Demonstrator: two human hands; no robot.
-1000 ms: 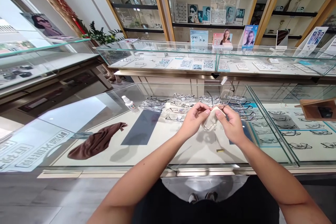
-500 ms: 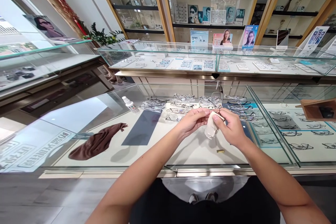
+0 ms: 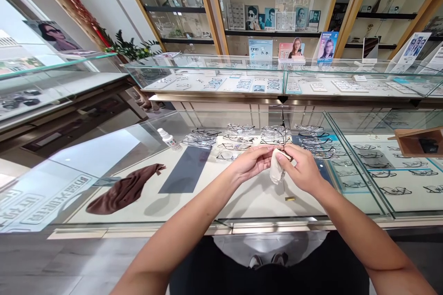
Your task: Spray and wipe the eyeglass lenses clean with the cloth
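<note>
Over the glass counter, my left hand (image 3: pixel 254 162) and my right hand (image 3: pixel 302 166) meet around one pair of eyeglasses (image 3: pixel 284 134). Only a thin dark part of the frame, nearly edge-on, rises above the fingers; the rest is hidden. My left fingertips pinch the eyeglasses from the left side. A cream cleaning cloth (image 3: pixel 276 171) is pressed against them by my right thumb and fingers, its loose end hanging down between the hands. Below my right hand lies a small gold-coloured piece (image 3: pixel 290 198).
A brown cloth (image 3: pixel 126 189) lies crumpled at left, near a dark grey rectangle (image 3: pixel 185 169) and a white spray bottle (image 3: pixel 169 140). Rows of eyeglasses (image 3: pixel 238 138) fill the display counter. A wooden box (image 3: pixel 417 142) stands at right. Another glass showcase (image 3: pixel 221 71) runs behind.
The eyeglasses have turned, so the lens that showed above the fingers now appears as a thin edge. Both hands still grip them with the cream cloth. The view has shifted slightly.
</note>
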